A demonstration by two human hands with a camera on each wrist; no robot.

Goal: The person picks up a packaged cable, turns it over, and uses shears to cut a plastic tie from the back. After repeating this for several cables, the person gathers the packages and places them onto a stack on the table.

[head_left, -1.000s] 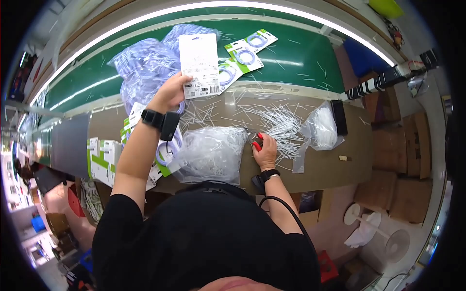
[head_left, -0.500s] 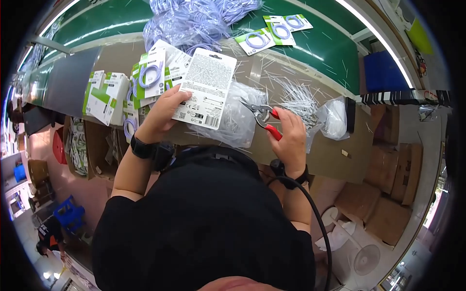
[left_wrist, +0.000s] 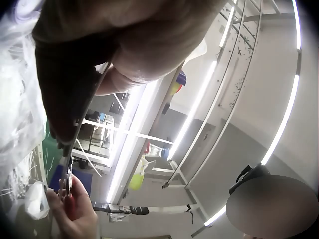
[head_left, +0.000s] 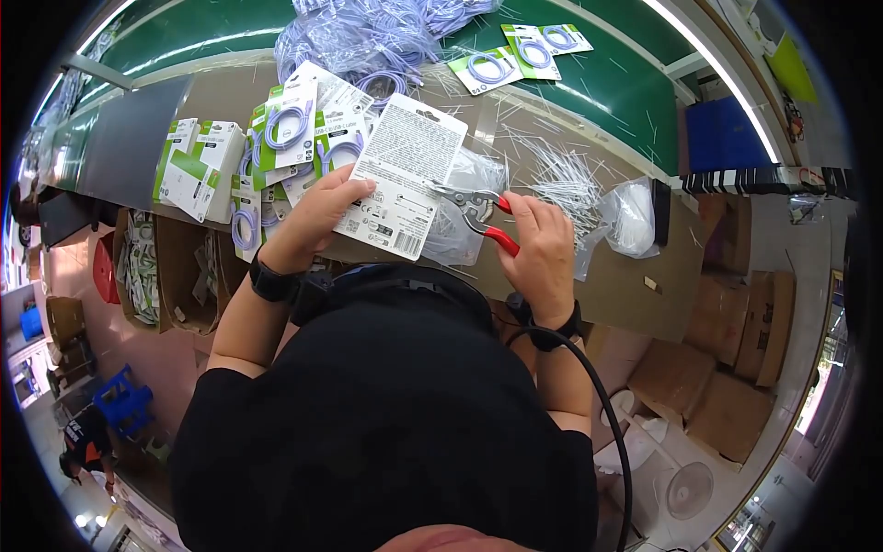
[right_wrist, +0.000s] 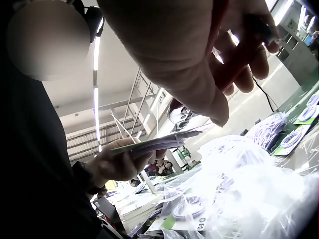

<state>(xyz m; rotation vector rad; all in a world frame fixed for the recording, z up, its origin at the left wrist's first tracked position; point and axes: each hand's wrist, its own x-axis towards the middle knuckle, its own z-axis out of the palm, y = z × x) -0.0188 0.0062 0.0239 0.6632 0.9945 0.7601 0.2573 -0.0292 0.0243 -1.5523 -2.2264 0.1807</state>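
Note:
My left hand (head_left: 319,213) grips a white cable card (head_left: 405,175) by its lower left edge, thumb on top, with the printed back facing up. Under the card, purple cable (right_wrist: 158,145) shows in the right wrist view. In my right hand (head_left: 543,248) is a pair of cutting pliers with red handles (head_left: 502,241). The tip of the pliers overlaps the card's right edge in the head view, and two thin white tie ends stick out near there in the left wrist view. Beneath the card lies a clear plastic bag (head_left: 474,172) on the table.
A heap of bagged purple cables (head_left: 363,41) sits at the back. Carded cables (head_left: 487,69) lie on the green surface, others (head_left: 285,124) at left beside stacked cards (head_left: 207,170). White plastic strips (head_left: 556,175) and a white bag (head_left: 632,221) lie at right.
The left hand brought the card from the back of the table close to the body. The right hand lifted the pliers and moved them left onto the card's edge.

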